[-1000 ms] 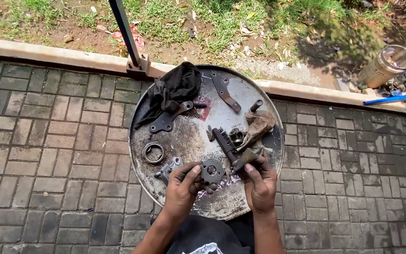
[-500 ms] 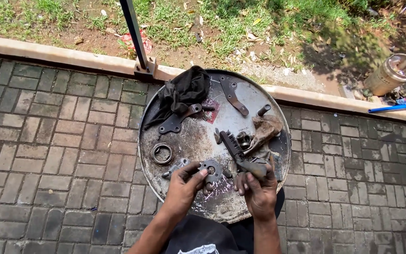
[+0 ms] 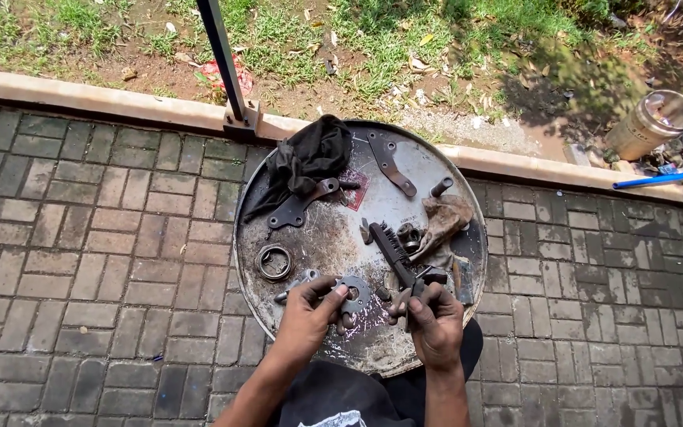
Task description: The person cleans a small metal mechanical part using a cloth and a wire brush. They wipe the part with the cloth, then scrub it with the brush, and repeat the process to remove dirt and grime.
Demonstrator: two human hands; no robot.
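Over the near edge of a round metal tray [image 3: 436, 170], the left hand [image 3: 306, 316] pinches a small toothed metal plate [image 3: 353, 294]; the right hand [image 3: 435, 320] grips a dark brush [image 3: 395, 251], best kept flat against the plate.

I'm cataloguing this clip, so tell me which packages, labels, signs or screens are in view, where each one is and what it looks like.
Red wrapper: flat, crumpled, on the dirt left of the dark post.
Reddish square packet: flat on the round metal lid, near its upper middle.
Tan cylindrical can: tilted, open-topped, far right on the ground.
No signs or screens.
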